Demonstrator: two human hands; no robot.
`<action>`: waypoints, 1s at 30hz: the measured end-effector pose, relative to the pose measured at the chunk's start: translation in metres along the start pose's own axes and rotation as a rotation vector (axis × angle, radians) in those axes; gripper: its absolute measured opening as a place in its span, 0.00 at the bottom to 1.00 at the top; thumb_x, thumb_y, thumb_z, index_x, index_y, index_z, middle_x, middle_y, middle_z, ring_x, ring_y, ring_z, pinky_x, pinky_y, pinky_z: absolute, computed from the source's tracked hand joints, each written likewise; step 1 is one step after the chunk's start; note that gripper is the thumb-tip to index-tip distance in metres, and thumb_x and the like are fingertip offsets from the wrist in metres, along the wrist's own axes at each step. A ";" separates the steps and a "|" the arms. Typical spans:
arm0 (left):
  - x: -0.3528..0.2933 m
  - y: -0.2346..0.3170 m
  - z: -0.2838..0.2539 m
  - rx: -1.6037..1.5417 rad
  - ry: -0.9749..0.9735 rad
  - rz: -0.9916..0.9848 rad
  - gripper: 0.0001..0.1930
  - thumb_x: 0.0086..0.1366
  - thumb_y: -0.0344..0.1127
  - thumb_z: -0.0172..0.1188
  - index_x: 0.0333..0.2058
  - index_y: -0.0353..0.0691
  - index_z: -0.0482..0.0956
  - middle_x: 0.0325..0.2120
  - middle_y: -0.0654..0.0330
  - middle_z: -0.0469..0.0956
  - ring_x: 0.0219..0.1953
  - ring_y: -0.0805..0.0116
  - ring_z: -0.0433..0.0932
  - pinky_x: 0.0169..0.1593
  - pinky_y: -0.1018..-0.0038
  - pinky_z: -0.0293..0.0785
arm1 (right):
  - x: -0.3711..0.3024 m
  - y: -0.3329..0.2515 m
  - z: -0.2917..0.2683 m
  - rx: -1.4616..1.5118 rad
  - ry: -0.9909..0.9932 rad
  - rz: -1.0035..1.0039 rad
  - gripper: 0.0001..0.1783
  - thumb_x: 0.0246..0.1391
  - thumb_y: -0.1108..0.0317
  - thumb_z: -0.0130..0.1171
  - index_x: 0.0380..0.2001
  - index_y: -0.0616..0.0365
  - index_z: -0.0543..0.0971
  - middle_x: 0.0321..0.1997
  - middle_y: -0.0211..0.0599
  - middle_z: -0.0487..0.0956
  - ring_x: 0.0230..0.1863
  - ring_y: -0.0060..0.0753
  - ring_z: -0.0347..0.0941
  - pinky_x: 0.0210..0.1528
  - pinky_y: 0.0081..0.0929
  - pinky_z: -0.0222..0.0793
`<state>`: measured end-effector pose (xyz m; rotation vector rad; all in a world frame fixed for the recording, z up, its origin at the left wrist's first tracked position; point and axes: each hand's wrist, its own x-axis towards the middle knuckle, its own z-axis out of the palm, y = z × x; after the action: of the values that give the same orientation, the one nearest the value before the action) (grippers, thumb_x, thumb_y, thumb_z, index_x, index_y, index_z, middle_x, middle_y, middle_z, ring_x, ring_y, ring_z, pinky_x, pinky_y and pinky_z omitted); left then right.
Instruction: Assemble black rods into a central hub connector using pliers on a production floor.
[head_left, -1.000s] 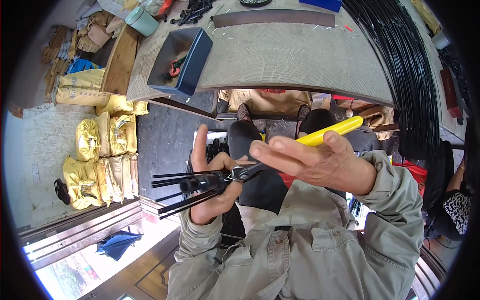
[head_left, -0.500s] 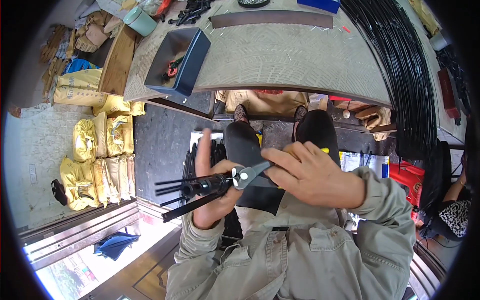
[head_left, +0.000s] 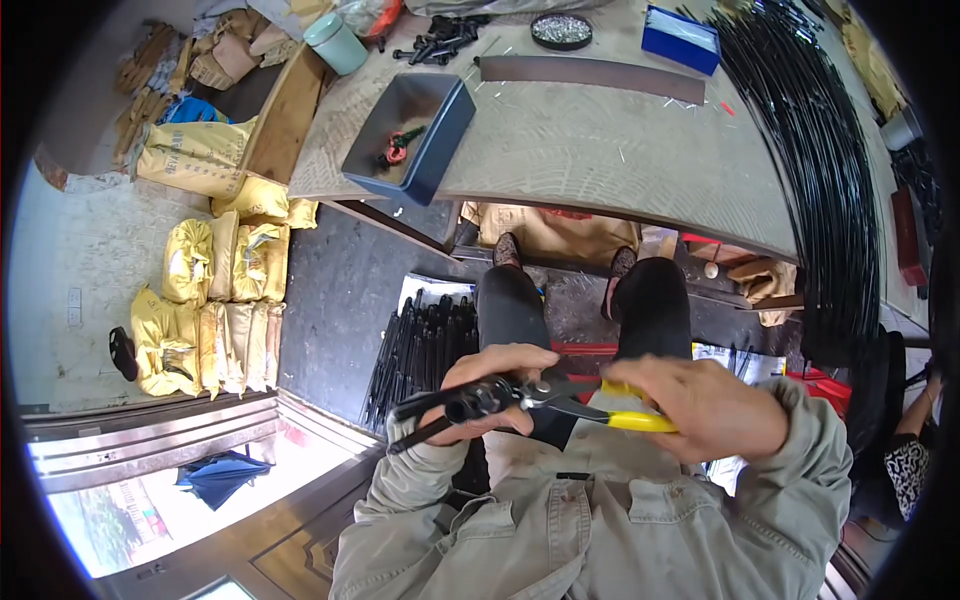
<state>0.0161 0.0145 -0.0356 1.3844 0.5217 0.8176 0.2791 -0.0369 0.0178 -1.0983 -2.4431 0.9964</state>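
Observation:
My left hand (head_left: 492, 364) is closed around a folded black umbrella frame (head_left: 466, 406), whose hub end and dark rods point to the left over my lap. In my right hand (head_left: 712, 404) is a pair of pliers (head_left: 640, 421) with yellow handles and grey jaws. The handles are spread apart, and the right fingers are partly blurred over them. The jaws meet the right end of the frame, close to my left fingers. What exactly lies between the jaws is too small to tell.
Many black frames (head_left: 425, 335) lie bundled on the floor to the left. On the bench ahead are a dark plastic bin (head_left: 440, 150) with a red-and-green tool, a metal strip (head_left: 590, 78), a round dish (head_left: 561, 32), a blue box (head_left: 680, 42) and long black rods (head_left: 810, 150). Yellow sacks (head_left: 165, 340) line the left wall.
The pliers' handles have opened wider in my right hand. My left fingers have folded over the frame, and both hands sit slightly farther right in view. The whole view has shifted.

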 end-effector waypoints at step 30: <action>-0.011 -0.014 0.011 0.082 0.248 0.015 0.30 0.55 0.51 0.62 0.46 0.31 0.68 0.38 0.58 0.70 0.35 0.74 0.69 0.41 0.77 0.65 | 0.015 0.000 0.005 -0.447 0.252 0.026 0.22 0.32 0.71 0.61 0.38 0.57 0.76 0.41 0.40 0.69 0.37 0.38 0.69 0.36 0.34 0.66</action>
<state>0.0202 -0.0009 -0.0492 1.3703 0.7437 0.9959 0.2670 -0.0280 0.0140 -1.2989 -2.5009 0.2901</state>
